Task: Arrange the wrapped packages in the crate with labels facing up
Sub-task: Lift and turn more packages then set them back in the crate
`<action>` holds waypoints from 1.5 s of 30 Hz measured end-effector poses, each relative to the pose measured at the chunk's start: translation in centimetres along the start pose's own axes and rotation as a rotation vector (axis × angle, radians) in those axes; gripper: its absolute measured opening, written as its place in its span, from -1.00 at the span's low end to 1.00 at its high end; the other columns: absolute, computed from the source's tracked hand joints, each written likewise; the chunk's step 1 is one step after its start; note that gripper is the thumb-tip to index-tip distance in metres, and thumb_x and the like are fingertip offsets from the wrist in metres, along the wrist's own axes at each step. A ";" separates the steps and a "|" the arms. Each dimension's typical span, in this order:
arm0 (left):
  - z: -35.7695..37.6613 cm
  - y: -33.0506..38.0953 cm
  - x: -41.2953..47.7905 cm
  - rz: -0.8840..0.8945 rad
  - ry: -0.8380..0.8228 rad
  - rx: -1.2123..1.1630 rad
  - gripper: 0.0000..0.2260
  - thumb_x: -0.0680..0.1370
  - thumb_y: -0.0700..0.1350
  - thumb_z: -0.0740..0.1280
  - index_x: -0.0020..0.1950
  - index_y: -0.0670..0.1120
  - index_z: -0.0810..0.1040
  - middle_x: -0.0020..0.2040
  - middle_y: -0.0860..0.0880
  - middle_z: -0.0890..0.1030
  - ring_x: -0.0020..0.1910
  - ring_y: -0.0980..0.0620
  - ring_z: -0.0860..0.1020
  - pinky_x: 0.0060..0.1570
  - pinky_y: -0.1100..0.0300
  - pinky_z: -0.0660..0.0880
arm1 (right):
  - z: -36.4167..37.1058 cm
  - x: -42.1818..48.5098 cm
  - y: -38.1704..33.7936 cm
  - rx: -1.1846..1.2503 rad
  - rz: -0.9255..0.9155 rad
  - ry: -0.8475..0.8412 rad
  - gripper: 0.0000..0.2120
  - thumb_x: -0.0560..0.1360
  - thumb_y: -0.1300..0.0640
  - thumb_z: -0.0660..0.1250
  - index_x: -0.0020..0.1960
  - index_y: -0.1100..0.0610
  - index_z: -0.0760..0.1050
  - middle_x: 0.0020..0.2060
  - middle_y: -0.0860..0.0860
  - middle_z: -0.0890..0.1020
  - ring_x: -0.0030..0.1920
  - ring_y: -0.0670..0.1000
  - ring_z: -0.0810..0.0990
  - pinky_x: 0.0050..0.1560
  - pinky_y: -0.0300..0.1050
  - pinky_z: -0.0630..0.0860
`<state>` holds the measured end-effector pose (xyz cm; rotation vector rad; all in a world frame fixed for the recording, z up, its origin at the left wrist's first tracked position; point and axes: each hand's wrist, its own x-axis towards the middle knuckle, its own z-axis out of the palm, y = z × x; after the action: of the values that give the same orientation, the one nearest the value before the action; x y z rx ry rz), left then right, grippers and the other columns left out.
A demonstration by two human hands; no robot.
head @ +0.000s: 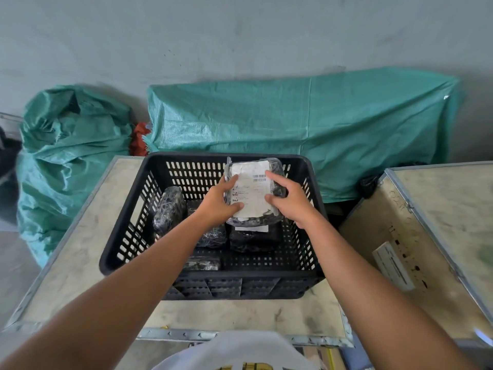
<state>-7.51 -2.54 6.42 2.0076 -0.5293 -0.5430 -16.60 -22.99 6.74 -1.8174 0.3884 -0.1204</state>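
Presently a wrapped package (253, 193) is gripped from both sides by the left hand (218, 201) and the right hand (290, 201), its white label turned upward, above the black crate (128, 236). Other wrapped packages (169, 209) are seen lying inside the crate, which is set on the counter (88, 236).

One crate (125, 244), five wrapped packages (253, 193), two hands (216, 206), two wooden boxes (80, 236), two green sacks (72, 156).

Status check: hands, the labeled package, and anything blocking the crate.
Both hands, left and right, hold labeled package, label up, above crate. Other packages below; nothing blocking.
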 end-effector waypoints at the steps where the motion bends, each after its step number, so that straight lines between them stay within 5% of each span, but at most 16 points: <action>1: 0.3 -0.3 0.4 -0.010 0.009 0.019 -0.22 0.48 -0.26 0.52 0.61 0.02 0.24 0.65 -0.08 0.13 0.62 -0.03 0.06 0.42 0.20 0.20 | 0.3 0.3 0.3 -0.011 0.015 -0.005 -0.38 0.56 0.26 0.46 0.46 -0.27 0.45 0.55 -0.08 0.37 0.32 -0.10 0.57 0.27 -0.05 0.59; 3: 1.0 -0.8 0.9 -0.023 0.018 0.053 -0.20 0.48 -0.26 0.52 0.62 0.02 0.21 0.66 -0.07 0.09 0.58 -0.06 0.19 0.11 0.51 0.42 | 0.5 0.6 1.2 -0.012 0.054 -0.005 -0.35 0.57 0.29 0.43 0.48 -0.28 0.41 0.59 -0.06 0.32 -0.04 -0.24 0.68 0.02 -0.15 0.68; 5: 1.7 -1.0 1.4 -0.021 0.009 0.088 -0.17 0.48 -0.27 0.52 0.64 -0.02 0.16 0.67 -0.04 0.02 0.30 0.04 0.52 -0.33 0.52 0.49 | 0.5 0.9 2.1 -0.018 0.092 -0.003 -0.33 0.58 0.30 0.41 0.51 -0.28 0.37 0.61 -0.03 0.28 -0.19 -0.16 0.70 -0.19 -0.09 0.68; 7: 2.2 -1.4 2.0 -0.024 -0.005 0.113 -0.16 0.48 -0.28 0.51 0.65 -0.06 0.13 0.67 0.00 0.00 -0.11 0.20 0.55 -0.36 0.40 0.57 | 0.7 1.3 2.9 -0.038 0.118 -0.014 -0.30 0.59 0.31 0.39 0.55 -0.26 0.30 0.62 -0.03 0.26 -0.14 -0.11 0.69 -0.28 -0.11 0.67; 9: 2.4 -1.9 2.7 -0.045 -0.027 0.142 -0.16 0.48 -0.28 0.50 0.65 -0.07 0.12 0.67 -0.03 0.01 -0.23 0.23 0.51 -0.35 0.30 0.62 | 1.0 1.6 3.4 -0.050 0.145 -0.034 -0.25 0.60 0.31 0.38 0.59 -0.25 0.21 0.62 -0.03 0.25 -0.12 -0.10 0.70 -0.36 -0.27 0.57; 14: 3.0 -3.4 3.6 -0.018 -0.153 0.176 -0.16 0.52 -0.24 0.48 0.66 -0.02 0.06 0.67 -0.03 -0.02 -0.17 0.40 0.42 -0.32 0.52 0.49 | 1.5 1.5 5.5 -0.027 0.222 -0.048 -0.22 0.63 0.30 0.33 0.61 -0.30 0.09 0.63 -0.01 0.23 -0.08 -0.05 0.67 -0.39 -0.34 0.51; 17: 2.9 -4.4 4.3 -0.013 -0.220 0.143 -0.17 0.54 -0.22 0.46 0.66 -0.01 0.02 0.66 -0.01 -0.07 0.48 0.16 0.28 -0.13 0.70 0.34 | 1.5 2.2 6.1 -0.036 0.247 -0.072 -0.24 0.66 0.28 0.28 0.62 -0.31 0.04 0.64 0.01 0.21 0.18 0.06 0.63 -0.34 -0.35 0.49; 19: 2.8 -5.0 5.0 -0.024 -0.231 0.107 -0.18 0.55 -0.21 0.46 0.65 0.00 0.03 0.66 0.02 -0.10 0.60 0.02 0.00 0.01 0.71 0.26 | 1.4 3.0 6.2 -0.058 0.256 -0.089 -0.25 0.67 0.27 0.27 0.62 -0.32 0.02 0.64 -0.02 0.18 0.25 0.06 0.59 -0.33 -0.34 0.50; 25: 3.1 -6.4 6.1 -0.021 -0.263 0.098 -0.20 0.57 -0.24 0.42 0.66 -0.04 0.01 0.66 -0.03 -0.15 0.54 0.11 -0.09 -0.22 0.73 0.30 | 1.6 3.5 7.1 -0.056 0.292 -0.102 -0.28 0.69 0.24 0.24 0.61 -0.35 0.02 0.65 -0.03 0.14 0.41 0.09 0.49 -0.06 -0.22 0.53; 31: 3.5 -6.2 6.3 -0.055 -0.254 0.081 -0.21 0.58 -0.24 0.42 0.66 0.03 0.03 0.66 0.01 -0.14 0.59 -0.02 0.12 -0.23 0.64 0.40 | 1.5 3.4 7.2 -0.012 0.296 -0.079 -0.28 0.68 0.29 0.24 0.63 -0.29 0.06 0.64 -0.02 0.20 0.13 -0.18 0.53 0.07 -0.24 0.60; 33: 3.5 -5.9 5.9 -0.073 -0.250 0.066 -0.21 0.59 -0.24 0.40 0.67 0.06 0.01 0.66 0.03 -0.12 0.28 0.24 0.47 -0.26 0.55 0.47 | 1.6 3.3 6.8 -0.022 0.292 -0.060 -0.28 0.68 0.30 0.23 0.63 -0.28 0.08 0.64 0.00 0.18 0.18 -0.11 0.52 0.07 -0.21 0.61; 36: 3.9 -5.2 5.3 -0.097 -0.260 0.066 -0.24 0.63 -0.21 0.35 0.67 0.10 -0.04 0.67 0.01 -0.13 -0.21 0.35 0.45 -0.35 0.56 0.44 | 2.0 3.1 6.6 -0.075 0.284 -0.040 -0.31 0.69 0.27 0.23 0.64 -0.25 0.09 0.62 0.03 0.25 -0.10 -0.17 0.52 -0.34 -0.37 0.51; 39: 4.0 -4.8 4.5 -0.093 -0.234 0.175 -0.29 0.65 -0.12 0.33 0.67 0.10 -0.02 0.67 -0.04 -0.02 -0.04 0.28 0.48 -0.28 0.55 0.45 | 2.0 2.2 7.1 -0.121 0.253 -0.006 -0.37 0.70 0.25 0.23 0.65 -0.16 0.13 0.59 0.03 0.30 0.02 -0.09 0.56 -0.24 -0.36 0.50; 42: 2.7 -3.8 3.5 -0.070 -0.174 0.213 -0.36 0.63 -0.07 0.36 0.65 0.04 0.14 0.61 -0.06 0.24 0.39 0.03 0.43 0.19 0.28 0.43 | 1.6 1.6 7.0 -0.143 0.224 0.026 -0.40 0.68 0.24 0.26 0.64 -0.09 0.19 0.58 0.05 0.33 0.30 0.03 0.55 0.14 -0.13 0.61; 45: 1.4 -3.0 3.1 -0.011 -0.125 0.172 -0.46 0.63 -0.06 0.37 0.59 0.05 0.29 0.48 -0.04 0.46 0.23 0.04 0.58 -0.06 0.41 0.49 | 0.7 1.2 6.6 -0.182 0.220 0.048 -0.40 0.65 0.23 0.34 0.63 0.00 0.25 0.57 0.10 0.35 0.43 0.14 0.49 0.39 0.13 0.50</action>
<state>-5.35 -3.93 2.69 2.1503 -0.6604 -0.6520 -16.63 -24.30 0.13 -1.9396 0.6479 0.0247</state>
